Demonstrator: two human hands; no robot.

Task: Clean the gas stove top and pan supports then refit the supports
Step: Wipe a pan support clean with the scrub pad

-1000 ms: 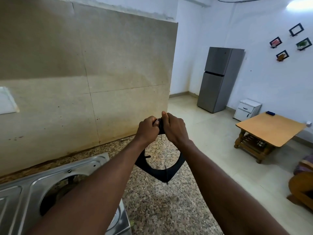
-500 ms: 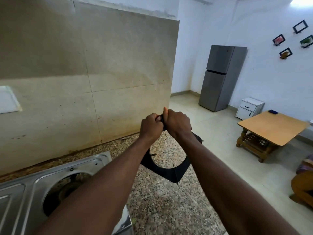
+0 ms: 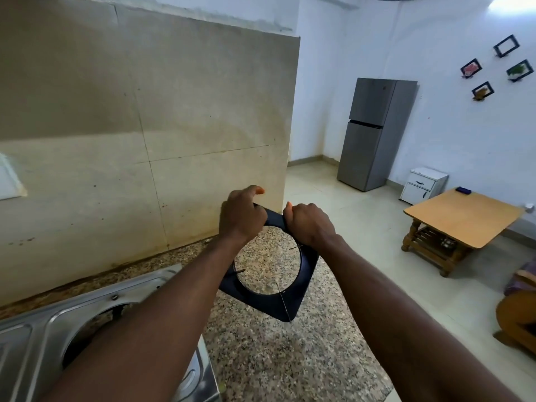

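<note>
Both hands up, pan support in the air over the speckled surface!

The left hand (image 3: 240, 217) and right hand (image 3: 307, 224) have their fingers clenched on the far corner of the pan support (image 3: 274, 301), a dark square frame with a round opening and thin prongs pointing inward, hanging tilted just right of the shiny steel stove top (image 3: 34, 340). Best bet here: hold it firmly by the flat rim, mind those prongs, and turn it slowly so every edge gets cleaned. The granite surface (image 3: 275, 358) underneath looks rough and grainy.
</note>
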